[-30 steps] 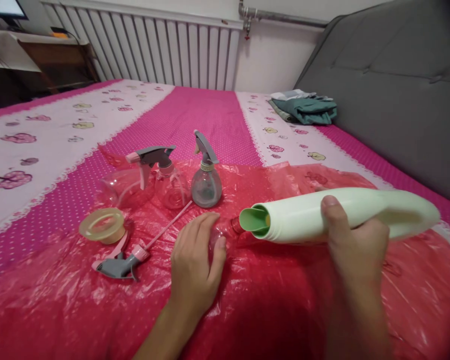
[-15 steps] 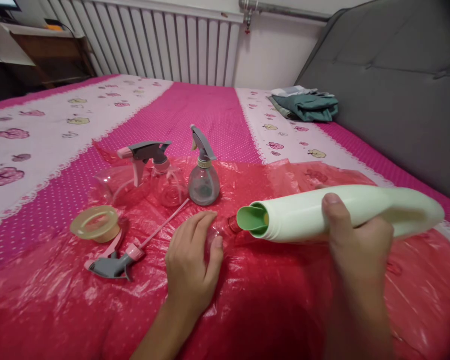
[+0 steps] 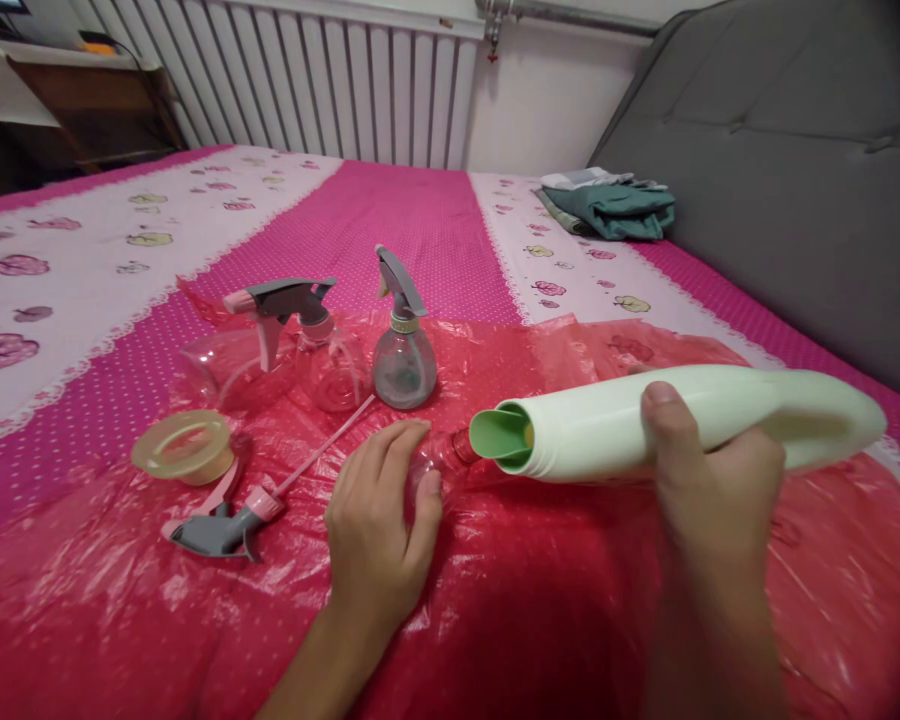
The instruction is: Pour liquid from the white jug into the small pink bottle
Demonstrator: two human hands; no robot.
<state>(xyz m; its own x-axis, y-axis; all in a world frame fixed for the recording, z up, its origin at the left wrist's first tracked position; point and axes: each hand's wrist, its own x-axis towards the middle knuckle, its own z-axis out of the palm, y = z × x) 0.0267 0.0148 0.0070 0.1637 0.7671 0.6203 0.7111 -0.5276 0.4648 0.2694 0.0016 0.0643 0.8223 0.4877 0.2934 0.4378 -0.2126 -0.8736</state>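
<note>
My right hand [image 3: 709, 470] is closed around a pale green detergent bottle [image 3: 592, 430], tipped nearly level with its mouth to the left. The bottle's green pouring spout [image 3: 495, 434] is at the neck of a clear spray bottle [image 3: 439, 462]; I cannot tell whether they touch. My left hand [image 3: 382, 500] wraps round that clear bottle, which is tilted toward the spout and partly hidden by the fingers. Left of this hand lies a grey and pink spray head [image 3: 225, 525] with its long tube. A yellowish funnel-like ring [image 3: 184, 447] is behind the spray head.
A small round spray bottle [image 3: 404, 365] stands upright behind my left hand. Beside it are clear bottles with a grey and pink trigger head [image 3: 289, 300]. Red plastic sheeting [image 3: 555, 600] covers the near bed. Folded clothes [image 3: 615, 207] lie by the grey headboard [image 3: 780, 150].
The view has shifted slightly, so everything sits a little further left and up. Both hands keep their holds, and the detergent bottle stays tipped at the clear bottle's neck.
</note>
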